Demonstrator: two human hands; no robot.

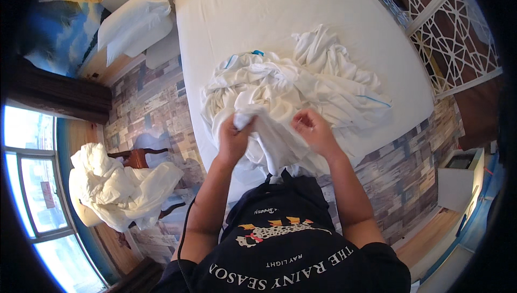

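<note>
A crumpled heap of white bed linen [269, 80] with a few thin blue edge marks lies on the bed in front of me. My left hand [234, 138] is closed around a bunched part of this linen, and the cloth hangs down from it toward my waist. To its right, my right hand [316, 131] is raised just over the heap with its fingers curled into a pinch. Whatever sits between those fingertips, if anything, is too small to make out.
The bed [231, 10] has a white fitted cover. White pillows [137, 21] stand beyond its left side. A chair [137, 158] at left carries a white duvet [121, 185]. A white lattice screen [447, 29] stands far right, a low white cabinet [458, 180] at right.
</note>
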